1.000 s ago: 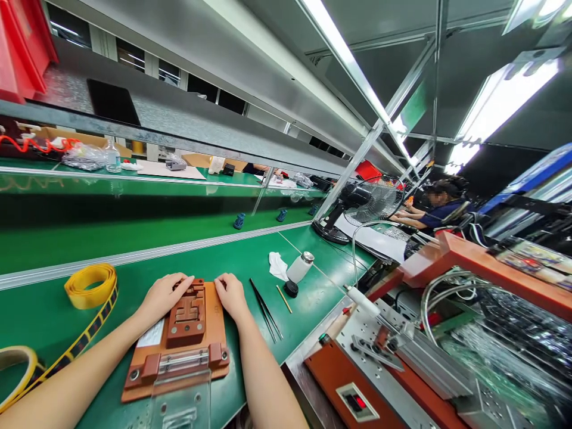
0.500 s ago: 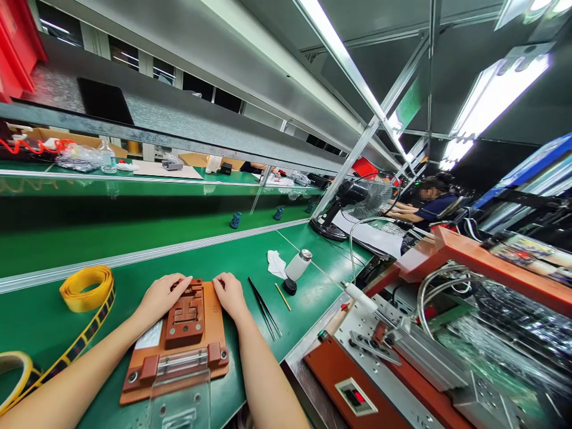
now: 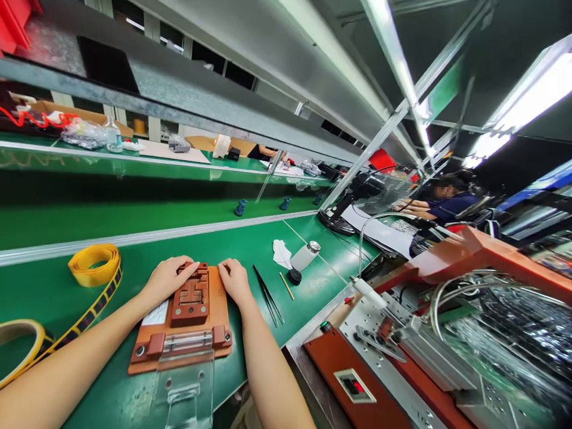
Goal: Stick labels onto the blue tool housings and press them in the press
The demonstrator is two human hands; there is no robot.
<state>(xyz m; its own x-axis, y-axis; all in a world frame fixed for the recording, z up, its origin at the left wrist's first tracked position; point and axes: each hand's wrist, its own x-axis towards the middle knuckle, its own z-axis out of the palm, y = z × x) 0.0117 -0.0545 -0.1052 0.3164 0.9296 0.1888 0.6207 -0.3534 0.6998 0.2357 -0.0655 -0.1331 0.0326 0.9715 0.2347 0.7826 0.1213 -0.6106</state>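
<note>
A reddish-brown assembly jig (image 3: 191, 308) lies on the green bench, a slotted block mounted on its orange-brown base plate. My left hand (image 3: 166, 280) is closed over the far left corner, thumb resting on top of the block. On the far right corner, my right hand (image 3: 235, 283) has its fingers bent against the plate's edge. A clear hinged cover (image 3: 190, 381) is folded back toward me from the near end. White paper (image 3: 156, 314) shows under my left wrist. Black tweezers (image 3: 268, 298) and a thin wooden stick (image 3: 286, 286) lie right of my right hand.
A roll of yellow tape (image 3: 95, 265) trails a printed strip at left. A white bottle (image 3: 305, 256), a black cap (image 3: 294, 276) and a tissue (image 3: 281, 253) lie beyond the tweezers. At right stands a machine (image 3: 379, 339); a fan (image 3: 353, 202) and a co-worker (image 3: 451, 199) are behind.
The camera view has tilted and shifted, so the bench and jig sit slightly higher and farther right. Both hands keep their places on the jig.
</note>
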